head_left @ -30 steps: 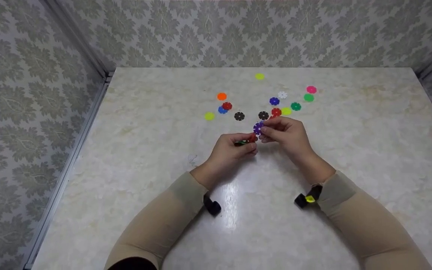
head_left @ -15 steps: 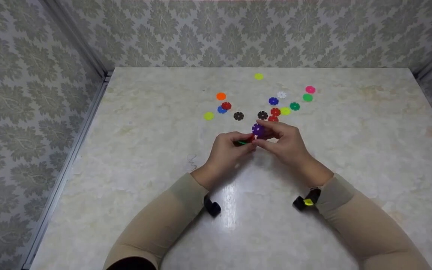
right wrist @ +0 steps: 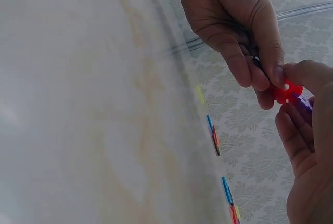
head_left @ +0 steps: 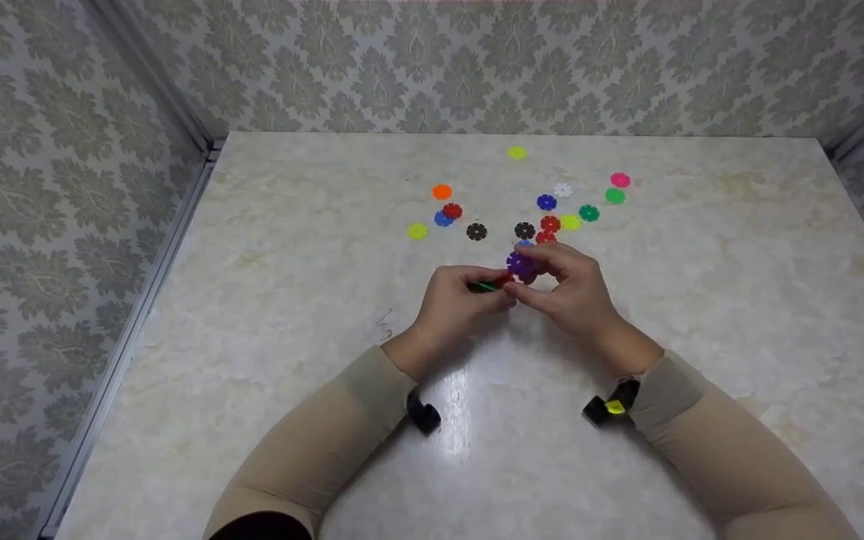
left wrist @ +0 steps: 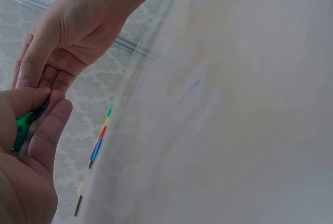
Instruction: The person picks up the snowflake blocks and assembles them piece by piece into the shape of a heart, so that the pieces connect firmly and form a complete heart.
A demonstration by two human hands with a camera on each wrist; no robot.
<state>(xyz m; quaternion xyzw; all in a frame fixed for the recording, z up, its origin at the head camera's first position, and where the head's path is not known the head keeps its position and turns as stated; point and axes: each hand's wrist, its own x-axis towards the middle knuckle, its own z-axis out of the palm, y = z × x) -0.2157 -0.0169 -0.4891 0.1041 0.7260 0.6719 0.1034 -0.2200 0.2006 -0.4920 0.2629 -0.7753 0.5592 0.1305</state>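
My left hand (head_left: 458, 304) pinches a red snowflake disc (right wrist: 283, 93) with thumb and fingers. A green snowflake disc (left wrist: 22, 129) sits inside the same grip, seen nearly edge-on from the head and mostly hidden by fingers. My right hand (head_left: 578, 289) holds a purple snowflake disc (head_left: 517, 262), notched round its rim, against the red one. In the right wrist view the purple disc (right wrist: 303, 103) stands at an angle to the red disc's edge. The right thumb tip meets the left fingers. Both hands are close together above the table.
Loose notched discs lie beyond the hands: black (head_left: 476, 232), orange (head_left: 442, 192), white (head_left: 563, 190), pink (head_left: 620, 180) and several others. A blue disc (head_left: 525, 244) peeks out just behind the right fingers. Patterned walls (head_left: 462, 67) stand behind and left of the pale table (head_left: 289, 247).
My right thumb has slid off the purple disc's face, down toward the left fingertips. The purple disc has come against the red one. My left hand has barely moved.
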